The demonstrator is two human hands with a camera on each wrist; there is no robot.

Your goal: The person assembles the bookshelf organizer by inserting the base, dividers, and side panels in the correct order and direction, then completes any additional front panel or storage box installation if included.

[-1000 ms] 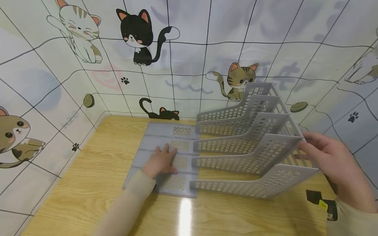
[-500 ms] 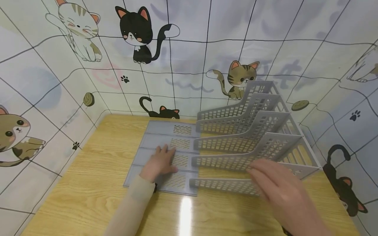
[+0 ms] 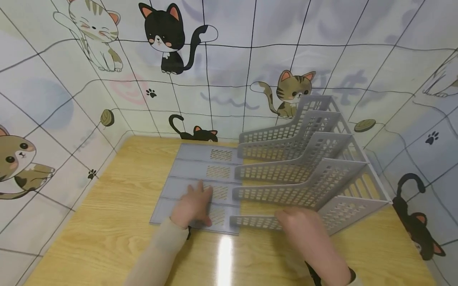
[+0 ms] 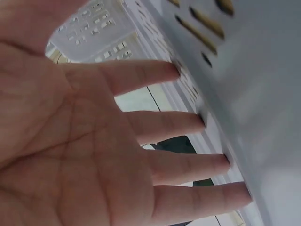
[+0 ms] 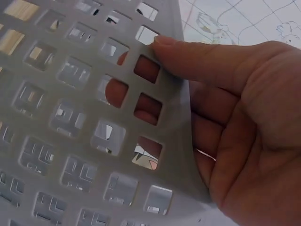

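A grey plastic file rack [image 3: 272, 173] with several perforated upright dividers lies on the wooden table. A flat, ridged grey panel [image 3: 179, 171] with slotted patches spreads from its left side. My left hand [image 3: 192, 206] rests on the panel's near half with fingers spread; in the left wrist view its straight fingertips [image 4: 188, 120] meet the panel's surface. At the divider nearest me [image 3: 255, 222], my right hand [image 3: 304, 230] grips the top edge. The right wrist view shows the thumb on one face of the perforated wall [image 5: 94, 108], with curled fingers visible through its holes behind.
Cat-patterned sheeting [image 3: 229, 63] rises as walls behind and at both sides. The rack's barred back frame [image 3: 365, 174] leans up at the right. Bare tabletop [image 3: 107, 230] shows at the left and front, with a light reflection near the middle.
My right hand has left the rack's right end and come left and toward me onto the nearest divider's edge. My left hand stays on the panel, barely shifted.
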